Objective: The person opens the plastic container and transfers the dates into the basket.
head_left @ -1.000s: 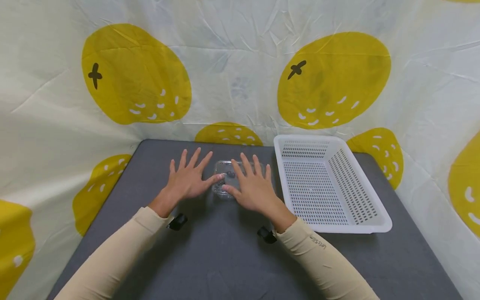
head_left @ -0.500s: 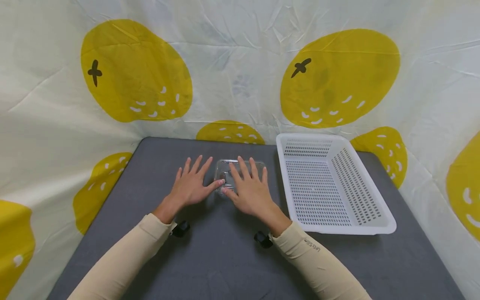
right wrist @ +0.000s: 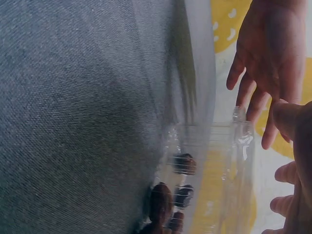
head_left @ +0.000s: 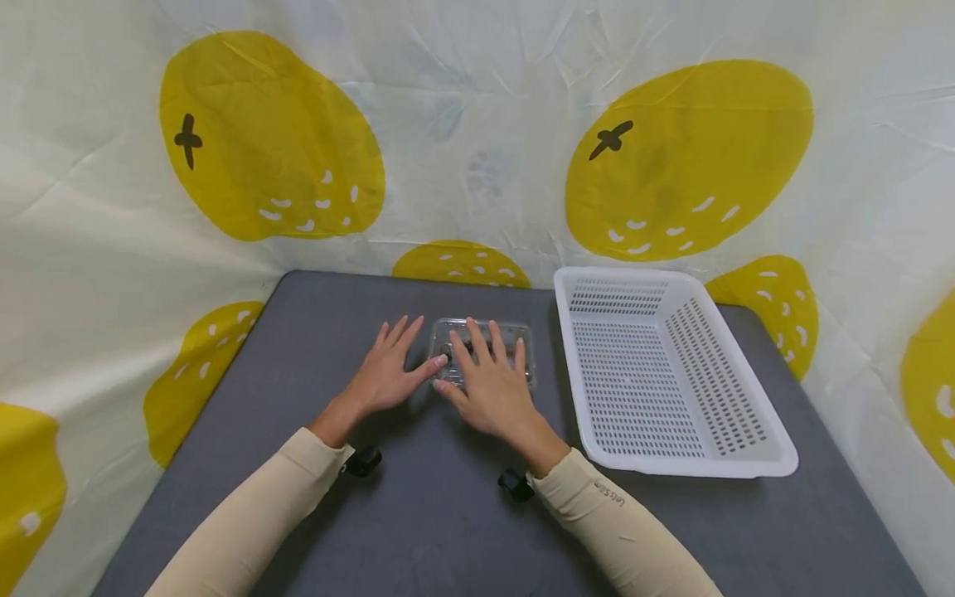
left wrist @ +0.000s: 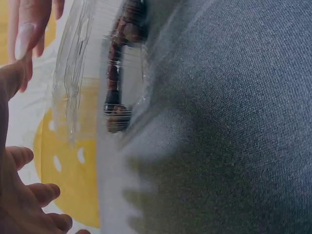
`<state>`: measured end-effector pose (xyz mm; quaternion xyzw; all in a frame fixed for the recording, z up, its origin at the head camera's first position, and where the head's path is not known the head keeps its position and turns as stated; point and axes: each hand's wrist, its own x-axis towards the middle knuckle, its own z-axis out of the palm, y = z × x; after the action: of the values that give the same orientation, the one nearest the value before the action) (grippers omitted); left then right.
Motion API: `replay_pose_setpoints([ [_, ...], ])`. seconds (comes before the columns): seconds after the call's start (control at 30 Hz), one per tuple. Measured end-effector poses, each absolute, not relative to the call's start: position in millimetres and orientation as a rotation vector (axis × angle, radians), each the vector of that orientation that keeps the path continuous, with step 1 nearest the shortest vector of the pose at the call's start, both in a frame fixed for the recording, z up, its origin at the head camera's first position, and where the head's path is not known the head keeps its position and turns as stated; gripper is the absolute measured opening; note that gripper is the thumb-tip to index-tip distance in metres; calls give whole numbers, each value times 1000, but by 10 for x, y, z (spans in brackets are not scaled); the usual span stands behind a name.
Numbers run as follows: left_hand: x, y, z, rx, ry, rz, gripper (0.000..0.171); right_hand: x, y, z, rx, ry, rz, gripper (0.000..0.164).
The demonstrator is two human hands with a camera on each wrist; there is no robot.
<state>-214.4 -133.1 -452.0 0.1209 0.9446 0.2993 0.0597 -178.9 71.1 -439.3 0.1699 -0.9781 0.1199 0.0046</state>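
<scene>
A clear plastic box [head_left: 526, 338] sits on the grey table toward the back, partly hidden behind my right hand. Several small dark reddish-brown rounded pieces [left wrist: 118, 117] show through its wall; their kind is unclear. My left hand [head_left: 382, 375], fingers spread and nearly straight, hovers at the box's left side with the thumb tip overlapping its corner. Fingers extended too, my right hand [head_left: 492, 394] is over the box's near side and covers much of it in the head view. In the right wrist view both hands are above the level of the box, holding nothing.
A white perforated plastic basket [head_left: 675, 466] stands to the right of the box, with nothing visible inside. The grey-covered table [head_left: 433, 531] ends at a white curtain [head_left: 477, 124] printed with yellow fruit, which hangs behind and on both sides.
Both hands have shifted slightly, the right one a little to the left and the left one a little to the right. The box and basket drift right in view as the camera turns slightly.
</scene>
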Motion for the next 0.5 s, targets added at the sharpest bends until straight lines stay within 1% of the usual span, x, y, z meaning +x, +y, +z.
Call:
replay_pose_setpoints([
  [0.3,-2170,-1349,-4546,216,2641,1219,88,-1851,689,-4495,531,-3051,368,82],
  [0.5,-2178,-1339,-4574,161,2514,1418,79,-1879,686,-4537,540,-3045,345,83],
])
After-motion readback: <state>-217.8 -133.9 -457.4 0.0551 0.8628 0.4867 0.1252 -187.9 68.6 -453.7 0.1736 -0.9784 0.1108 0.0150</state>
